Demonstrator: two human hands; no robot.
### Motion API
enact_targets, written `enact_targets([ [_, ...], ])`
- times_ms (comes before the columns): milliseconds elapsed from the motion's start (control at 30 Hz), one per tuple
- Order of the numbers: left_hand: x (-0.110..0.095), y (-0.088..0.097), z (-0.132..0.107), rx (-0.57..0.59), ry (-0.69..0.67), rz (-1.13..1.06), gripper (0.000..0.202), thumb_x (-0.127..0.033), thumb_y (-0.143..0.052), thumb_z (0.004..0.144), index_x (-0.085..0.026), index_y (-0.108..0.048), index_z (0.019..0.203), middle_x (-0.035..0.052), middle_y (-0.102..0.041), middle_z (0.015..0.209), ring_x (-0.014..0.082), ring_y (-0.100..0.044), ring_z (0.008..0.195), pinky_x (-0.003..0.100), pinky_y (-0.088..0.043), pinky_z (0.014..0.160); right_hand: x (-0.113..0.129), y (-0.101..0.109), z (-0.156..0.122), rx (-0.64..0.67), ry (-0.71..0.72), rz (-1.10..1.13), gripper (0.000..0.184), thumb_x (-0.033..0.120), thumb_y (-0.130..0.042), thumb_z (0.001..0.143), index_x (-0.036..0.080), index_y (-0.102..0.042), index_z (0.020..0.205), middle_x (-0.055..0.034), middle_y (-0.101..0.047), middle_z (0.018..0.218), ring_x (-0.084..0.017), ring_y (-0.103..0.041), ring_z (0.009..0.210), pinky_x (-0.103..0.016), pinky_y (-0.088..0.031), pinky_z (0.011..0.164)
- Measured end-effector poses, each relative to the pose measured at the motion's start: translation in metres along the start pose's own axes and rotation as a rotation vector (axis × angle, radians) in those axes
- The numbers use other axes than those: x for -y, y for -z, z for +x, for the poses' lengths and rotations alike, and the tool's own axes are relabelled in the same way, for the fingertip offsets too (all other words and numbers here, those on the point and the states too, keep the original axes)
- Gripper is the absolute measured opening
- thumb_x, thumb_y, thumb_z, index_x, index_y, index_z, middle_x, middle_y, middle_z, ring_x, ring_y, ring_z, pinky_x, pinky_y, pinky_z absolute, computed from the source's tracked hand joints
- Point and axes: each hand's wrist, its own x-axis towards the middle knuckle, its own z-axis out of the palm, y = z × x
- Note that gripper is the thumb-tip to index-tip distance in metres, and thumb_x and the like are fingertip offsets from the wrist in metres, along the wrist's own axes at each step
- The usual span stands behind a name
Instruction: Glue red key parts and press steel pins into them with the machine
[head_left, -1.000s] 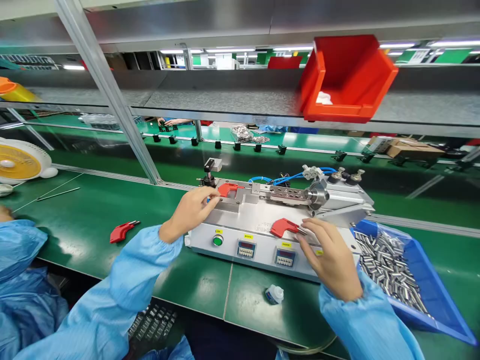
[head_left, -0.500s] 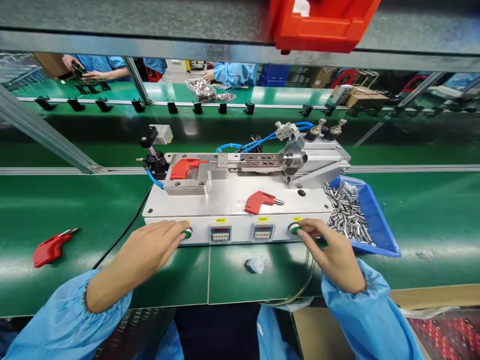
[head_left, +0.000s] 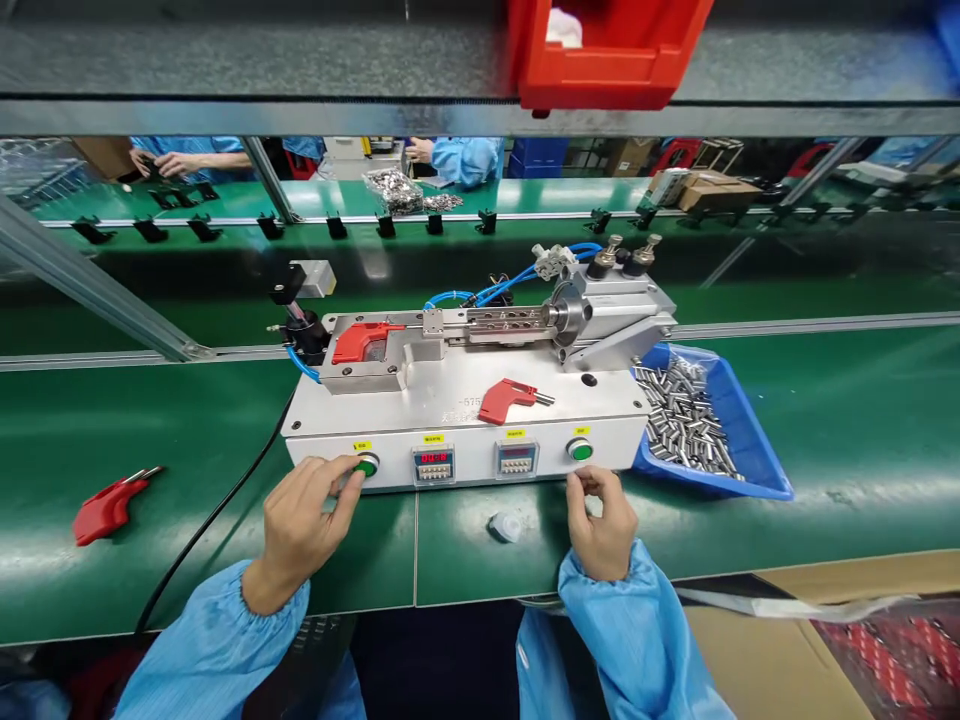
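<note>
My left hand [head_left: 307,512] is at the left green button [head_left: 367,464] on the front of a press fixture [head_left: 450,395]. Its thumb and forefinger are slightly apart at the button's edge, and it holds nothing. Below the right green button [head_left: 580,450], my right hand [head_left: 604,520] is off the button, with fingers curled together and nothing visible in them. A red pistol-shaped handle [head_left: 363,342] lies in the fixture's left nest, in line with the metal slide [head_left: 506,322]. Another red handle with metal pins [head_left: 508,400] rests on the fixture's top plate.
A third red handle [head_left: 105,510] lies on the green bench at left. At right stands a blue bin [head_left: 761,455] of metal pins. A small translucent cap [head_left: 505,527] sits in front of the fixture. Overhead hangs a red bin [head_left: 611,80]; co-workers' hands [head_left: 180,163] are across the bench.
My right hand has come off the right button and moved down and left. My left hand has stayed at its button, fingers drawn in. Red digits now glow on the left counter.
</note>
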Motion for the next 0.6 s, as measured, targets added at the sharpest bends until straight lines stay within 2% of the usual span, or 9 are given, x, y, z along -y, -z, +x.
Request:
enact_targets([
  [67, -0.008, -0.001, 0.016, -0.037, -0.038, -0.013, 0.006, -0.018, -0.059, 0.105, -0.019, -0.064, 0.106, 0.0020, -0.065, 0.077, 0.0178, -0.061, 0.068, 0.030, -0.051, 0.066, -0.002, -0.003, -0.001, -0.016, 0.005, 0.008, 0.022, 0.039, -0.056, 0.105, 0.023, -0.062, 0.091, -0.0034, -0.066, 0.076, -0.019, -0.062, 0.065, -0.032, -0.057, 0.065],
  [167, -0.028, -0.008, 0.051, 0.062, -0.106, -0.052, 0.015, -0.027, -0.056, 0.107, -0.018, -0.064, 0.116, 0.0129, -0.072, 0.106, 0.0258, -0.069, 0.093, 0.038, -0.057, 0.081, -0.003, -0.003, 0.002, -0.029, 0.020, 0.022, 0.030, 0.046, -0.056, 0.105, 0.022, -0.062, 0.088, -0.0030, -0.064, 0.073, -0.017, -0.060, 0.062, -0.030, -0.056, 0.063],
  [267, -0.050, -0.023, 0.085, 0.227, -0.200, -0.075, 0.035, -0.033, -0.058, 0.105, -0.018, -0.057, 0.136, 0.0200, -0.064, 0.139, 0.0323, -0.066, 0.118, 0.045, -0.057, 0.096, -0.002, -0.002, 0.006, -0.032, 0.042, 0.025, 0.035, 0.050, -0.055, 0.106, 0.022, -0.062, 0.087, -0.0029, -0.063, 0.071, -0.017, -0.059, 0.059, -0.029, -0.055, 0.061],
  [333, -0.062, -0.034, 0.102, 0.312, -0.249, -0.059, 0.045, -0.031, -0.064, 0.102, -0.019, -0.052, 0.144, 0.0207, -0.055, 0.153, 0.0343, -0.059, 0.132, 0.048, -0.054, 0.104, -0.001, -0.001, 0.007, -0.034, 0.059, 0.024, 0.036, 0.051, -0.055, 0.106, 0.021, -0.062, 0.087, -0.0030, -0.064, 0.071, -0.016, -0.059, 0.058, -0.029, -0.055, 0.059],
  [400, -0.069, -0.042, 0.113, 0.391, -0.266, -0.043, 0.045, -0.028, -0.067, 0.101, -0.020, -0.052, 0.143, 0.0184, -0.054, 0.155, 0.0329, -0.058, 0.135, 0.047, -0.053, 0.107, -0.001, -0.002, 0.007, -0.036, 0.076, 0.028, 0.036, 0.051, -0.055, 0.106, 0.021, -0.062, 0.088, -0.0034, -0.064, 0.072, -0.016, -0.059, 0.058, -0.028, -0.054, 0.058],
  [500, -0.071, -0.047, 0.122, 0.482, -0.261, -0.041, 0.029, -0.024, -0.061, 0.104, -0.020, -0.058, 0.133, 0.0139, -0.063, 0.144, 0.0286, -0.064, 0.124, 0.042, -0.056, 0.100, -0.002, -0.002, 0.007, -0.040, 0.083, 0.019, 0.036, 0.051, -0.056, 0.105, 0.021, -0.062, 0.088, -0.0038, -0.065, 0.072, -0.016, -0.060, 0.059, -0.028, -0.054, 0.059],
  [600, -0.069, -0.047, 0.127, 0.517, -0.264, -0.057, 0.022, -0.031, -0.062, 0.105, -0.019, -0.062, 0.124, 0.0125, -0.067, 0.132, 0.0274, -0.066, 0.114, 0.040, -0.057, 0.092, -0.003, -0.002, 0.008, -0.042, 0.054, 0.001, 0.040, 0.056, -0.055, 0.104, 0.021, -0.063, 0.087, -0.0039, -0.065, 0.071, -0.016, -0.060, 0.058, -0.029, -0.054, 0.059],
])
